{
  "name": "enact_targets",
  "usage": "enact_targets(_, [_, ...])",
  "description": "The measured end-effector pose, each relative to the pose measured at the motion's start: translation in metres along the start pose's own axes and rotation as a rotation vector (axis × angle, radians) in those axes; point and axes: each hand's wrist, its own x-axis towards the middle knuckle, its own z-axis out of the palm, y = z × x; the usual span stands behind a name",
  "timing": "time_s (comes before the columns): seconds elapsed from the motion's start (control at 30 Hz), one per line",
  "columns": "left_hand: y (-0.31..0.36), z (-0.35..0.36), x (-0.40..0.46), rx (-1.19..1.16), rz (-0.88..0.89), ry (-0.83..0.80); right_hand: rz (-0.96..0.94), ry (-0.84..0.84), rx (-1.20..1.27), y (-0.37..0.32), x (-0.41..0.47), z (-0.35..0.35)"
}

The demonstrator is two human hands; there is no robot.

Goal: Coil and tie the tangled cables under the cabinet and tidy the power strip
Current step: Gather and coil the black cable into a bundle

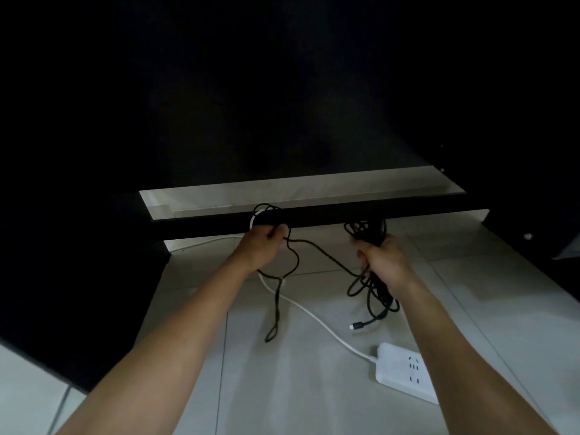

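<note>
i judge the job about half done: my right hand [381,262] grips a part-coiled bundle of black cable [370,287], untied; my left hand [263,243] pinches its loose run near the cabinet edge [314,216]. the power strip [405,372] lies on the floor [298,387], white cord [314,315] uncoiled.
</note>
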Motion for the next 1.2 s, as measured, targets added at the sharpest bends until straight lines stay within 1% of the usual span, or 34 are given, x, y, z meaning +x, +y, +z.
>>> enact_targets(0.07, [0.017,-0.003,0.001,-0.152,-0.081,-0.018,-0.005,-0.036,-0.057,0.001,-0.002,0.007])
enact_targets(0.13, [0.030,-0.005,-0.001,-0.237,-0.121,-0.104,-0.024,-0.024,-0.055,0.001,-0.005,0.013])
enact_targets(0.2, [0.033,-0.001,-0.003,-0.139,-0.029,-0.201,-0.026,-0.019,-0.025,-0.001,-0.008,0.017])
enact_targets(0.27, [0.032,0.003,-0.004,-0.017,0.085,-0.229,-0.030,-0.027,0.025,-0.003,-0.010,0.018])
enact_targets(0.33, [0.030,0.007,-0.003,0.064,0.141,-0.263,-0.055,-0.065,0.065,-0.005,-0.012,0.018])
enact_targets(0.4, [0.031,0.009,-0.003,0.162,0.165,-0.308,-0.085,-0.141,0.060,-0.008,-0.013,0.020])
enact_targets(0.47, [0.033,0.010,-0.002,0.221,0.166,-0.319,-0.116,-0.230,-0.014,-0.009,-0.016,0.023])
enact_targets(0.57, [0.037,0.009,-0.007,0.170,0.127,-0.326,-0.143,-0.366,-0.158,-0.008,-0.019,0.027])
enact_targets(0.63, [0.032,0.010,-0.006,0.152,0.102,-0.301,-0.140,-0.391,-0.187,-0.008,-0.023,0.029])
enact_targets(0.73, [0.024,0.009,-0.004,0.018,0.051,-0.218,-0.103,-0.410,-0.199,-0.009,-0.027,0.027])
enact_targets(0.87, [0.017,0.007,-0.005,-0.204,-0.027,-0.143,-0.014,-0.504,-0.333,-0.012,-0.031,0.027])
enact_targets(0.93, [0.015,0.007,-0.007,-0.279,-0.084,-0.142,0.005,-0.480,-0.401,-0.017,-0.034,0.028])
enact_targets(1.0, [0.014,0.008,-0.008,-0.339,-0.127,-0.163,0.007,-0.427,-0.396,-0.019,-0.036,0.031])
enact_targets(1.07, [0.016,0.010,-0.008,-0.465,-0.155,-0.183,-0.022,-0.412,-0.318,-0.018,-0.037,0.034])
enact_targets(1.13, [0.020,0.010,-0.007,-0.574,-0.177,-0.171,-0.034,-0.450,-0.132,-0.014,-0.039,0.041])
enact_targets(1.2, [0.024,0.009,-0.006,-0.618,-0.180,-0.174,0.005,-0.487,0.005,-0.014,-0.043,0.043])
